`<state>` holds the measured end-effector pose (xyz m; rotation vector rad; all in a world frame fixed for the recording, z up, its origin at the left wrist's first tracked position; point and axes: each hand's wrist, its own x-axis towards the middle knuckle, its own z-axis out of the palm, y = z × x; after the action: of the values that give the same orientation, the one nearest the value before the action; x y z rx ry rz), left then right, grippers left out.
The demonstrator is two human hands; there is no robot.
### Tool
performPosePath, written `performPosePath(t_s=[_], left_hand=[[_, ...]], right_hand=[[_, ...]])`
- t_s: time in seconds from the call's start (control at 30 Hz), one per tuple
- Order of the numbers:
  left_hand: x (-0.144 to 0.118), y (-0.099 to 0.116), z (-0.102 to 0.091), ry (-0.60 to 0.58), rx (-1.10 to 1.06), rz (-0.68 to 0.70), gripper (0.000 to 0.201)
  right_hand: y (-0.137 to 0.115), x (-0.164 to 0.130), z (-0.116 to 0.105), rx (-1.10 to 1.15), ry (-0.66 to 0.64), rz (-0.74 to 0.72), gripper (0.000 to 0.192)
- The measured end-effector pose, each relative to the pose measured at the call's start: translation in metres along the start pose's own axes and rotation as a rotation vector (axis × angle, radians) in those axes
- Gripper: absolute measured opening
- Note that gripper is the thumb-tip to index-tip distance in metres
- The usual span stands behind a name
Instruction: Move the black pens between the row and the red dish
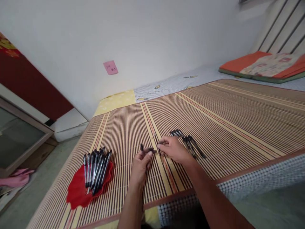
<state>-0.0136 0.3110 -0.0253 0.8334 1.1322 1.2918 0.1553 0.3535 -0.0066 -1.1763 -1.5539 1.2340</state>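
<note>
My left hand (141,163) is closed around dark pen parts. A short black pen cap (141,147) sticks up between its fingers, and a dark piece lies across the fingertips. Close beside it, my right hand (172,149) pinches a thin pen refill (155,136), its pale tip pointing up and away; the lower end is hidden by the fingers. To the left, several clear pens with black caps (95,167) lie on a red scalloped dish (77,187). Right of my right hand, several black pens (196,147) rest on the striped mat, partly behind the hand.
A striped bamboo mat (124,133) covers the bed, over checked and yellow cloth. Folded orange bedding (247,63) lies at the far right by a slatted headboard. A white wall with a pink note (111,67) stands behind. Floor shows at left.
</note>
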Motion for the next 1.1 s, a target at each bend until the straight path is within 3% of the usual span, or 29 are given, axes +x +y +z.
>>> performPosePath(t_s=[0.23, 0.33, 0.6, 0.8, 0.97, 1.1], left_hand=[[-0.004, 0.002, 0.006, -0.047, -0.052, -0.013, 0.039], [-0.003, 0.002, 0.003, -0.029, -0.029, -0.003, 0.037], [-0.004, -0.003, -0.001, -0.053, 0.061, 0.004, 0.034], [-0.005, -0.003, 0.000, -0.094, 0.046, -0.014, 0.035], [-0.007, -0.001, -0.001, -0.191, -0.010, -0.081, 0.035], [-0.008, -0.001, -0.001, -0.203, -0.007, -0.092, 0.037]], right_hand=[[-0.009, 0.000, 0.015, 0.173, 0.010, -0.031, 0.012], [-0.009, 0.001, 0.012, 0.208, -0.001, -0.027, 0.016], [-0.008, 0.005, -0.004, 0.402, 0.159, -0.053, 0.034], [-0.009, 0.003, -0.004, 0.410, 0.115, -0.032, 0.024], [-0.017, -0.003, -0.010, 0.404, -0.032, -0.061, 0.020], [-0.022, -0.006, -0.012, 0.414, -0.071, -0.083, 0.020]])
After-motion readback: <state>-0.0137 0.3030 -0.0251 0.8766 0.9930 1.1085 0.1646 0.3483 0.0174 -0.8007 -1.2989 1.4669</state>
